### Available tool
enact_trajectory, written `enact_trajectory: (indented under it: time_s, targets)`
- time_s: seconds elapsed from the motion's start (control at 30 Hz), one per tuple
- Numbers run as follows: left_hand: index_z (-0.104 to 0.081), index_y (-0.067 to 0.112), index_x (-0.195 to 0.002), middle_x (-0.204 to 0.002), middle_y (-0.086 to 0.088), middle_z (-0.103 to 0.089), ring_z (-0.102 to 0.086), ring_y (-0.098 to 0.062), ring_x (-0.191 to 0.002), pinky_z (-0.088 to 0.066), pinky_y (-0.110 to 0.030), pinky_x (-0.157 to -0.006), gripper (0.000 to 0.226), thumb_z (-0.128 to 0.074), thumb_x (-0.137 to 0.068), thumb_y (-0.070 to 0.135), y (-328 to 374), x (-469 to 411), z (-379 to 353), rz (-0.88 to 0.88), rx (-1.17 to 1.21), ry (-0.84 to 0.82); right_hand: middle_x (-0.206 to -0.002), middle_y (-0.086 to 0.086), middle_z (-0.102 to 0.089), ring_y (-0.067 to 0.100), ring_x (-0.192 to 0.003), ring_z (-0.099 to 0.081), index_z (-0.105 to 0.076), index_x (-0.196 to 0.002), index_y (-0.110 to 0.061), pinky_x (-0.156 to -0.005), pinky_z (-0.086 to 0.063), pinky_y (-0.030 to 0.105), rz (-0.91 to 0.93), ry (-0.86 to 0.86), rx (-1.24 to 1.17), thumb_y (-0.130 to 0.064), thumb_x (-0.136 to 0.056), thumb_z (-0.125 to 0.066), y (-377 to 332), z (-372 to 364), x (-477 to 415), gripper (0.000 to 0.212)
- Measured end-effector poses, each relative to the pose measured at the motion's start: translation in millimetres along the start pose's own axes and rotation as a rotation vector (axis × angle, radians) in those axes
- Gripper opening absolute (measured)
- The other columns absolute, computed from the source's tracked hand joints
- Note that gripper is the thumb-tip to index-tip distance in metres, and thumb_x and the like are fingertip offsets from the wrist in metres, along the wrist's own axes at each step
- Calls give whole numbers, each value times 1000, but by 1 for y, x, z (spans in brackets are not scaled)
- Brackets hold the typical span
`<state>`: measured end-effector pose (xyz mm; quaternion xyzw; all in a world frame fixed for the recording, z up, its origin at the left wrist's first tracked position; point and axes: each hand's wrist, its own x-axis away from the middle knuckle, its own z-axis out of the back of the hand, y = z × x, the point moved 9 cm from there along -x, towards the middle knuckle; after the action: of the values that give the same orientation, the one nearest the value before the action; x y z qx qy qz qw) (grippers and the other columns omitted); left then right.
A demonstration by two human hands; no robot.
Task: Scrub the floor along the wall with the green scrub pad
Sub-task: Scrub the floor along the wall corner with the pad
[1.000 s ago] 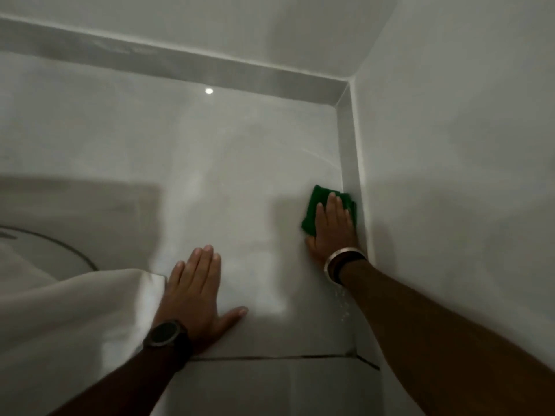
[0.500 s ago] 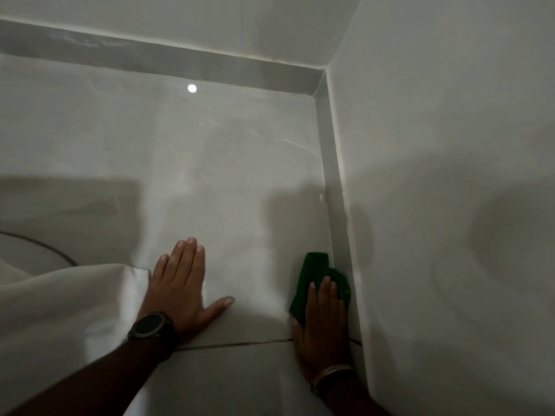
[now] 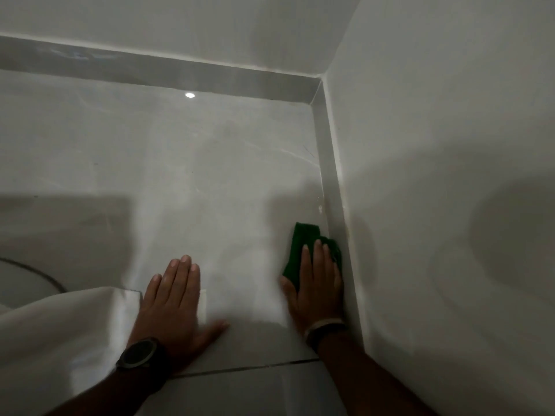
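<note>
Head cam: R hand (image 3: 315, 283) spread flat pressing pad (image 3: 301, 238) on floor (image 3: 225, 175) by wall (image 3: 435, 145); L hand (image 3: 174, 298) spread flat on floor

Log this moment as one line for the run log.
phase: scrub along wall | right hand: presses green scrub pad on floor tile beside baseboard | left hand: flat on floor tile

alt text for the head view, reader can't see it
A person's right hand presses a green scrub pad on the pale tiled floor beside the wall on the right. The left hand, wearing a dark watch, rests flat on the floor next to white cloth.
</note>
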<state>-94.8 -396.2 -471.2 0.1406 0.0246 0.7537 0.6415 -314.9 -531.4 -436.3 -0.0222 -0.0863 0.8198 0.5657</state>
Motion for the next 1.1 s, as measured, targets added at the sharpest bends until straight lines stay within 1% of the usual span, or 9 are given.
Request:
enact_trajectory:
  time_s: [0.13,0.27,0.4,0.47,0.6,0.73,0.9,1.0,1.1]
  targets:
    - [-25,1,-156,-167,-21,-20,-16,-38,-154,-16,-55,-120,114,-41,-82,86,1,1,0,-15,4,19,-145,29,-41,44,-135,-36,-48,-134,3,-112,-25,55,-10,-6,18,-43,-89,-56,-9,11,-67,64]
    - [-25,1,-156,-167,-21,-20,-14,-37,-155,-16,-56,-120,115,-45,-80,85,0,1,0,-32,20,39,-148,26,-35,39,-140,-26,-47,-124,-1,-117,-16,50,45,-132,128,-45,-90,-50,-17,13,-130,56]
    - [-27,-1,-155,-165,-23,-23,-18,-40,-154,-20,-59,-118,116,-50,-79,84,2,1,5,-33,18,55,-126,24,-53,39,-121,-44,-50,-113,-4,-110,-30,49,156,-159,189,-54,-87,-54,-21,21,-167,56]
    - [-27,-1,-155,-165,-24,-23,-18,-41,-153,-20,-59,-118,115,-49,-80,83,2,1,7,-30,15,53,-133,27,-48,41,-127,-40,-48,-122,-3,-112,-27,49,177,-153,188,-55,-87,-53,-21,19,-166,62]
    - [-23,1,-157,-167,-22,-20,-14,-39,-155,-17,-58,-119,115,-48,-81,84,1,1,6,-26,16,42,-158,27,-14,42,-145,-10,-20,-150,-2,-119,-8,50,147,-123,152,-49,-92,-48,-20,9,-151,79]
    - [-21,2,-157,-167,-22,-19,-12,-38,-155,-16,-58,-120,116,-43,-81,86,-1,1,3,-5,15,-15,-157,26,-21,41,-145,-15,-22,-149,0,-120,-9,50,99,-150,90,-44,-89,-49,-13,10,-94,80]
    - [-21,3,-157,-167,-20,-19,-12,-37,-155,-15,-57,-120,116,-40,-81,88,-2,-1,1,17,16,-41,-158,23,-22,41,-145,-18,-24,-150,-4,-119,-13,50,15,-142,15,-49,-83,-46,2,-4,62,84]
    - [-21,3,-157,-167,-20,-20,-13,-36,-155,-15,-56,-121,115,-39,-82,88,0,-1,3,20,11,-34,-159,18,-19,37,-146,-14,-25,-151,-7,-118,-10,47,7,-141,6,-51,-80,-50,15,-15,139,87]
    - [-23,2,-157,-167,-21,-21,-15,-37,-155,-15,-56,-120,115,-38,-81,88,1,0,5,21,9,-25,-156,19,-26,32,-148,-7,-33,-147,-4,-117,-9,42,26,-115,2,-55,-89,-38,19,-18,173,77]
